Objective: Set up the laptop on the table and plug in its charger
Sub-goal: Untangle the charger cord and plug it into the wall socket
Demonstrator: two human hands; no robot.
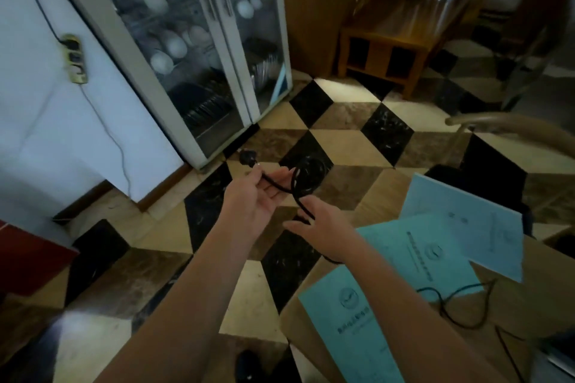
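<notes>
**Two hands, one charger cable, held over the tiled floor**

Nearest me, at lower right, the brown tabletop (311, 320) carries three pale blue-green booklets (413, 253), overlapping one another, and a thin black cord (460, 308) lying in loose loops across the lowest booklet and the bare wood. No laptop is clearly visible.

Beyond the tabletop edge, both my forearms reach out over the checkered floor (339, 146). My right hand (326, 227), back upward, has its grip closed on the black charger cable (298, 199), fingers curled around it. My left hand (255, 196), palm turned up, pinches the same cable between thumb and fingertips just behind the plug (248, 157), which points away from me. Between the two hands the cable forms one coil (309, 176) of several turns.

Farther off stands one glass-door cabinet (186, 50) with two doors, holding bowls and plates. On the white wall to its left hangs one power strip (74, 59).
</notes>
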